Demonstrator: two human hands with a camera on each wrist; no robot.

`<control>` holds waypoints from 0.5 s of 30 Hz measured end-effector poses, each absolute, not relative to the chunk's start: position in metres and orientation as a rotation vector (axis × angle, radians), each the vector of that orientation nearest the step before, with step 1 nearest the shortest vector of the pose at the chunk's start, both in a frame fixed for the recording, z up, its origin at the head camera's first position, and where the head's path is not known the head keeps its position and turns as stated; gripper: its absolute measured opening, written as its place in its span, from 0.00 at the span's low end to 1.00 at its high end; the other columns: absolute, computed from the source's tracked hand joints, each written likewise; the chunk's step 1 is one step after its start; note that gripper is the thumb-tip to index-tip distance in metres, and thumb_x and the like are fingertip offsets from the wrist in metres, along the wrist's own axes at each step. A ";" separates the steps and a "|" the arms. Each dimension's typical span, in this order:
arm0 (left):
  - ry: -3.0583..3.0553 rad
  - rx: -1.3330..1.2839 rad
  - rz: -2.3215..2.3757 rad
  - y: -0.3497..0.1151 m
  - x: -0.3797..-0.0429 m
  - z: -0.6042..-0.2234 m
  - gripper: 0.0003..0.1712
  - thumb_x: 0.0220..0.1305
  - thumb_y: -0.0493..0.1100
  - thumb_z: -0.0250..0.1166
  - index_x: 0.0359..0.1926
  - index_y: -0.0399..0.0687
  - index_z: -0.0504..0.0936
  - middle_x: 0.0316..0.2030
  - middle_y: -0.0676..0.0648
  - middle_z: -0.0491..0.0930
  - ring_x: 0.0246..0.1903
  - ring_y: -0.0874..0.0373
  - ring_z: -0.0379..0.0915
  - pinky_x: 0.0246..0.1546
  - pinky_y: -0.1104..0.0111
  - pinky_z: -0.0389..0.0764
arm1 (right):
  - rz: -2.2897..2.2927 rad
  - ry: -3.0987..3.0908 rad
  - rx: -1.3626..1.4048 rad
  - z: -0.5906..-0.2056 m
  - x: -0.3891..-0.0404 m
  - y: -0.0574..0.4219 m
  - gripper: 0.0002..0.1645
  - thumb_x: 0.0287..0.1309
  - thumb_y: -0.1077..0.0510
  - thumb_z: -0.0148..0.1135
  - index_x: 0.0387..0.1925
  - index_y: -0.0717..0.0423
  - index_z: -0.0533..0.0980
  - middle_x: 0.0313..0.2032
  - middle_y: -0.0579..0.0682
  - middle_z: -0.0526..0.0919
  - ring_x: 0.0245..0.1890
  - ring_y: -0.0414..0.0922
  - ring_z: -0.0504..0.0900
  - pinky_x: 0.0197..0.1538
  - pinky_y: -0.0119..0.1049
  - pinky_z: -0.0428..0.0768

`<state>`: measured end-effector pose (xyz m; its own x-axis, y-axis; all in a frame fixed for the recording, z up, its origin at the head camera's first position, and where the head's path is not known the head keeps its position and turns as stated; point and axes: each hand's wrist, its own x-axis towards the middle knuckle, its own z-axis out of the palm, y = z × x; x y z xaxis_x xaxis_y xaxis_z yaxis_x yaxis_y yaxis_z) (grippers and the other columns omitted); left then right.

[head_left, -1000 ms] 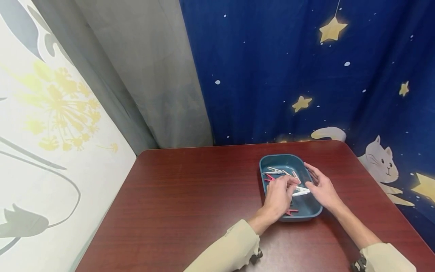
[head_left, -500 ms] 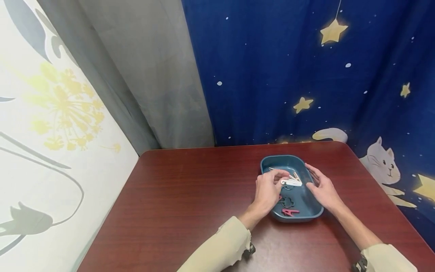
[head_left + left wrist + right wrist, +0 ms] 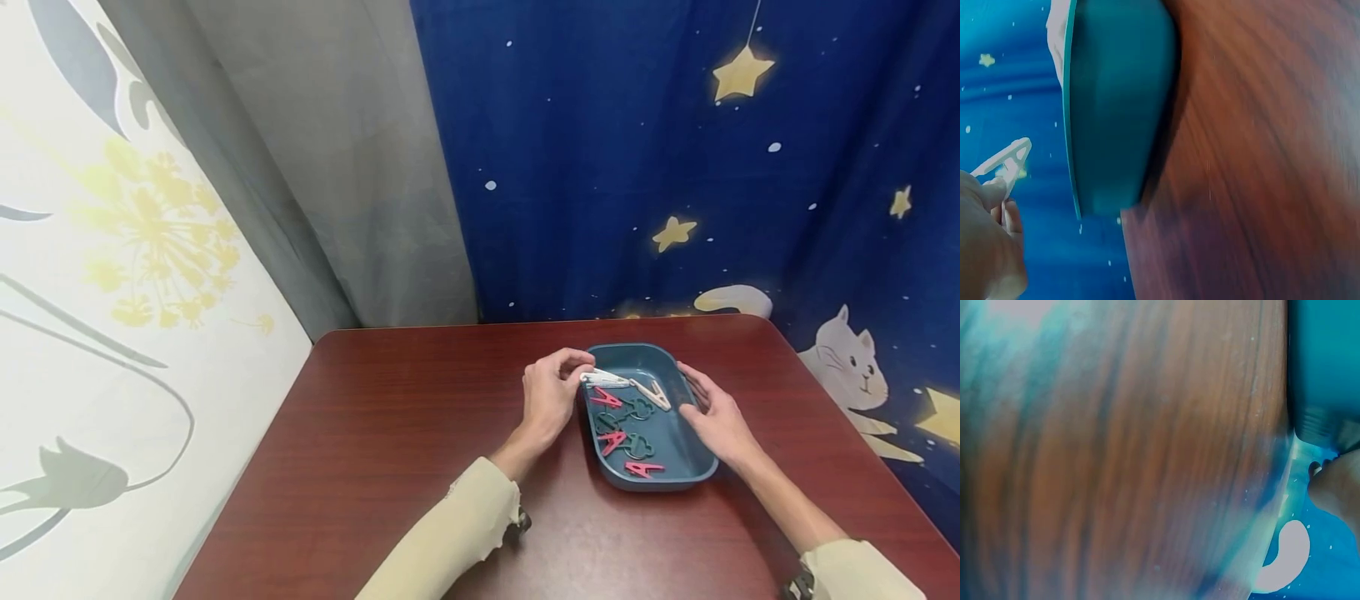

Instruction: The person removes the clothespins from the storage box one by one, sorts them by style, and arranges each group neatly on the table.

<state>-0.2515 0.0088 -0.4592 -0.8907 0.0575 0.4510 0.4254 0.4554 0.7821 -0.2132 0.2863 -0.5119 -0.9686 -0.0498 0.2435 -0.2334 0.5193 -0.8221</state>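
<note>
My left hand (image 3: 551, 396) pinches a white clothespin (image 3: 604, 379) by its end over the far left rim of the blue tray (image 3: 660, 483). In the left wrist view the same clothespin (image 3: 1013, 156) sticks out beyond my thumb and fingers. My right hand (image 3: 718, 421) holds the tray's right rim, thumb over the inside and fingers along the outside. A cream clothespin (image 3: 651, 394) lies inside the tray. Three red clothespins, including a near one (image 3: 643, 470), lie on its left and near parts. Dark green clover-shaped pieces (image 3: 639, 447) lie among them.
The tray stands on the right part of a dark red wooden table (image 3: 420, 433). A blue star-patterned curtain (image 3: 585, 167) and a grey curtain (image 3: 315, 167) hang behind the table. A pale patterned wall (image 3: 90, 375) borders the left side.
My left hand has moved left from the middle of the tray to its left rim, carrying the white clothespin. The red and green pieces are now uncovered. My right hand stays on the rim.
</note>
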 end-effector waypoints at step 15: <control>-2.318 -0.241 -1.351 -0.051 -0.278 -0.471 0.07 0.63 0.40 0.79 0.42 0.52 0.94 0.37 0.54 0.92 0.33 0.65 0.88 0.35 0.70 0.84 | 1.426 -2.565 0.244 -0.513 -0.214 0.287 0.41 0.71 0.72 0.57 0.82 0.63 0.57 0.76 0.70 0.64 0.73 0.73 0.65 0.56 0.10 0.62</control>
